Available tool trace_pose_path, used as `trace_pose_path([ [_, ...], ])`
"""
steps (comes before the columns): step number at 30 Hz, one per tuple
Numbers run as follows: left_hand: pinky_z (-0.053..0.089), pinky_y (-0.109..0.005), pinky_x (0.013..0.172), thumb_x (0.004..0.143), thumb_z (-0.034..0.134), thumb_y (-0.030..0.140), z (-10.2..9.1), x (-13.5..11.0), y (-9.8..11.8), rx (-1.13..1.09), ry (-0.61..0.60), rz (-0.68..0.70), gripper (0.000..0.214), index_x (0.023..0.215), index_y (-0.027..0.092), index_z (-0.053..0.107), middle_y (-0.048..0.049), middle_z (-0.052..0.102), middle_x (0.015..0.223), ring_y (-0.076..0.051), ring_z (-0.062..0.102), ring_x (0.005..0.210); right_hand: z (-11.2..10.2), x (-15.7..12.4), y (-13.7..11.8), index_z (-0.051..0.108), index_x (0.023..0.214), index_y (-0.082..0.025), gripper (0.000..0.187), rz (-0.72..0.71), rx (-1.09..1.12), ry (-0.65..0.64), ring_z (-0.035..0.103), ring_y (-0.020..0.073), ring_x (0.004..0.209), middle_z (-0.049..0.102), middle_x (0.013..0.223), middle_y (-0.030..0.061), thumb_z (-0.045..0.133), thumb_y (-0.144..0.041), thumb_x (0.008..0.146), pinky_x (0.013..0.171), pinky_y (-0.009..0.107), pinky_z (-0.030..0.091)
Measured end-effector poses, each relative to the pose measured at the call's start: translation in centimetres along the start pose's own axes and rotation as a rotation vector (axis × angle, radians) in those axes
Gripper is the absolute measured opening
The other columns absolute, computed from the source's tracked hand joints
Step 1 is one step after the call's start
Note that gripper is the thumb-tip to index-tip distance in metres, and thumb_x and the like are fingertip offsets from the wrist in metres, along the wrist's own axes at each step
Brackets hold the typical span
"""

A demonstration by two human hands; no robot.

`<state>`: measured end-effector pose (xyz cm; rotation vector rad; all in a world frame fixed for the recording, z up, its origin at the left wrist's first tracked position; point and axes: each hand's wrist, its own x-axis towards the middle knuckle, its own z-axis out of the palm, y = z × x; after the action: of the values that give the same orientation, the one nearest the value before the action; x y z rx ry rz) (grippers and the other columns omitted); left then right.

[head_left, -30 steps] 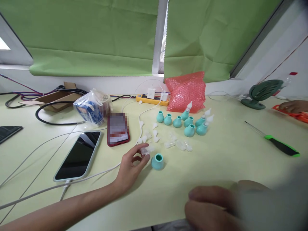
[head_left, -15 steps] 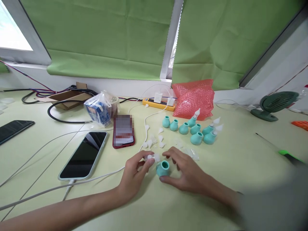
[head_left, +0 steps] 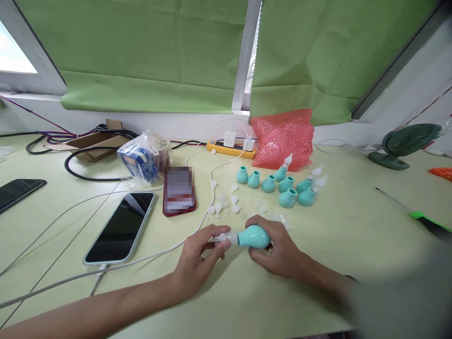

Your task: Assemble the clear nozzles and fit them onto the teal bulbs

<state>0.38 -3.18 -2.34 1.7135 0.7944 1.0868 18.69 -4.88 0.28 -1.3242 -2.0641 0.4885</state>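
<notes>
My left hand (head_left: 203,252) pinches a small clear plastic connector (head_left: 226,238) between thumb and fingers. A turquoise squeeze bulb (head_left: 254,237) lies sideways in my right hand (head_left: 277,245), its neck pointing left. The connector's right end meets the mouth of the bulb; how deep it sits inside I cannot tell. Beyond my hands stand several more turquoise bulbs (head_left: 269,184), some open at the top and some fitted with white pointed tips (head_left: 288,161). Loose white tips (head_left: 219,205) are scattered past my left hand, and small clear pieces (head_left: 280,220) lie just past my right.
Left of my hands are a charging phone (head_left: 120,228), a red-cased phone (head_left: 179,190) and a white cable (head_left: 155,258). At the back are a bagged blue box (head_left: 141,160), a yellow power strip (head_left: 229,149) and a red bubble-wrap bag (head_left: 284,139). A screwdriver (head_left: 420,215) and green fan (head_left: 399,146) are right.
My right hand has closed on the bulb, lifted it from the table and tipped it sideways. The bulb's mouth now meets the connector in my left hand. The view has shifted slightly.
</notes>
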Motion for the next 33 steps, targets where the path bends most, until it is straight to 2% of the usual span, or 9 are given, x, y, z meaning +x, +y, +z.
trace_pose_path([
  [5, 0.049, -0.019, 0.045, 0.076, 0.051, 0.025, 0.0, -0.1, -0.2, 0.037, -0.006, -0.028, 0.021, 0.093, 0.015, 0.059, -0.0047, 0.057, 0.077, -0.007, 0.049, 0.050, -0.1, 0.0, -0.1, 0.039, 0.076, -0.019, 0.019, 0.016, 0.000, -0.051, 0.029, 0.0070, 0.043, 0.030, 0.052, -0.0076, 0.049, -0.014, 0.060, 0.042, 0.019, 0.026],
  [10, 0.047, -0.018, 0.045, 0.078, 0.049, 0.027, -0.1, 0.0, 0.0, 0.137, -0.029, -0.025, 0.022, 0.090, 0.013, 0.060, -0.0050, 0.060, 0.076, -0.006, 0.048, 0.047, 0.8, -0.3, 0.8, 0.042, 0.081, -0.019, 0.017, -0.148, -0.126, 0.042, 0.046, 0.0107, 0.050, 0.050, 0.060, -0.0019, 0.050, -0.017, 0.066, 0.047, 0.020, 0.034],
  [13, 0.047, -0.019, 0.047, 0.078, 0.049, 0.027, -0.1, 0.1, 0.1, 0.196, -0.011, -0.007, 0.022, 0.088, 0.012, 0.061, -0.0053, 0.061, 0.074, -0.007, 0.049, 0.049, 1.3, -0.5, 1.0, 0.044, 0.081, -0.019, 0.014, -0.152, -0.153, 0.043, 0.051, 0.0126, 0.054, 0.054, 0.062, 0.0001, 0.046, -0.013, 0.068, 0.049, 0.021, 0.036],
  [19, 0.046, -0.018, 0.045, 0.078, 0.049, 0.026, -0.2, 0.0, 0.3, 0.239, -0.062, 0.066, 0.021, 0.087, 0.013, 0.062, -0.0041, 0.059, 0.066, -0.009, 0.051, 0.050, 0.7, 0.0, 0.2, 0.046, 0.073, -0.019, 0.009, 0.055, 0.112, -0.147, 0.043, 0.0093, 0.049, 0.049, 0.057, -0.0028, 0.053, -0.020, 0.067, 0.046, 0.020, 0.035],
  [27, 0.041, -0.018, 0.047, 0.077, 0.051, 0.021, -0.3, -0.3, 0.3, 0.390, -0.102, 0.228, 0.021, 0.094, 0.013, 0.059, -0.0030, 0.055, 0.063, -0.010, 0.048, 0.053, -0.2, 0.8, -0.1, 0.046, 0.063, -0.016, 0.019, 0.409, 0.445, -0.454, 0.038, 0.0057, 0.048, 0.040, 0.053, -0.0064, 0.063, -0.017, 0.055, 0.041, 0.016, 0.030],
  [30, 0.040, -0.020, 0.049, 0.077, 0.050, 0.020, -0.4, -0.4, 0.4, 0.405, -0.134, 0.296, 0.022, 0.096, 0.012, 0.059, -0.0043, 0.055, 0.065, -0.010, 0.047, 0.053, -0.3, 0.8, 0.1, 0.046, 0.063, -0.016, 0.021, 0.486, 0.510, -0.559, 0.035, 0.0039, 0.041, 0.038, 0.048, -0.0082, 0.065, -0.020, 0.054, 0.036, 0.015, 0.026],
  [33, 0.040, -0.020, 0.048, 0.079, 0.048, 0.021, -0.4, -0.4, 0.4, 0.426, -0.150, 0.291, 0.023, 0.097, 0.012, 0.059, -0.0049, 0.055, 0.065, -0.010, 0.047, 0.053, -0.3, 0.9, 0.3, 0.044, 0.061, -0.016, 0.022, 0.525, 0.524, -0.580, 0.033, 0.0030, 0.035, 0.037, 0.043, -0.0095, 0.065, -0.021, 0.055, 0.031, 0.014, 0.023],
])
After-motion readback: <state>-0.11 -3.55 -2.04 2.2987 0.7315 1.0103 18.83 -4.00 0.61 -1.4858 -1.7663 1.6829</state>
